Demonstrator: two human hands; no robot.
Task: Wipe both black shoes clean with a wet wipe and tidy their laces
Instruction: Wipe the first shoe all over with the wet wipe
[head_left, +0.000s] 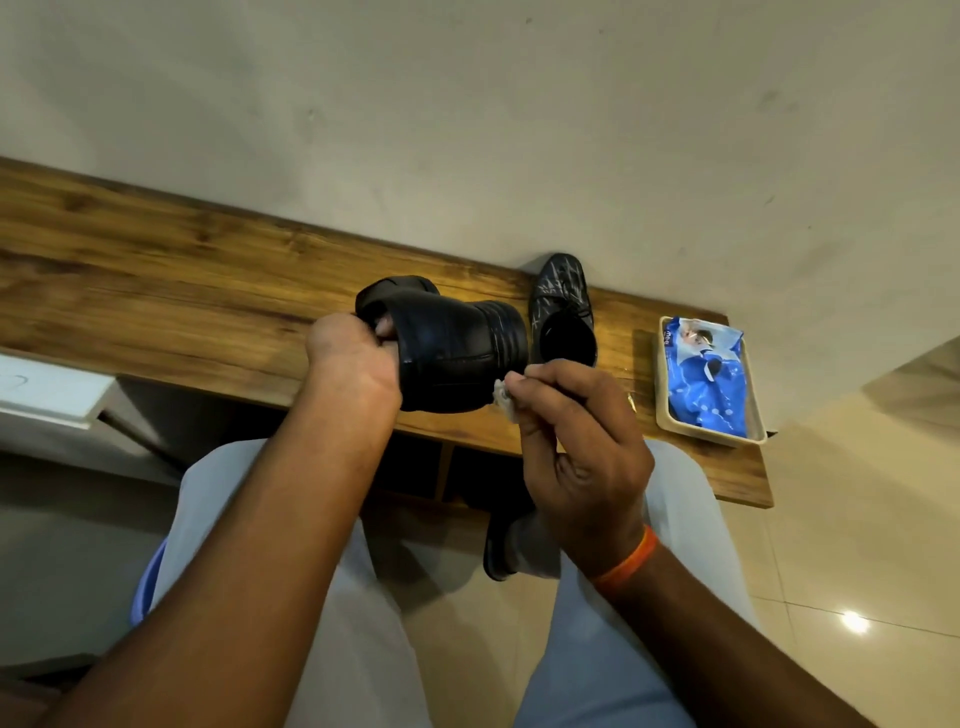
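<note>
My left hand (353, 358) grips a black shoe (452, 353) by its opening and holds it on its side above the wooden table (156, 270). My right hand (576, 447) pinches a small white wet wipe (505, 400) against the lower right edge of that shoe. The second black shoe (563, 306), marked with white scuff lines, stands on the table behind, its toe toward the wall and its thin laces loose near the opening.
A cream tray (662, 415) holding a blue wet-wipe pack (706, 374) sits at the table's right end. The wall runs right behind the table. Below are my grey-trousered legs, a dark slipper (496, 551) on the tiled floor, and a white unit (52, 395) at left.
</note>
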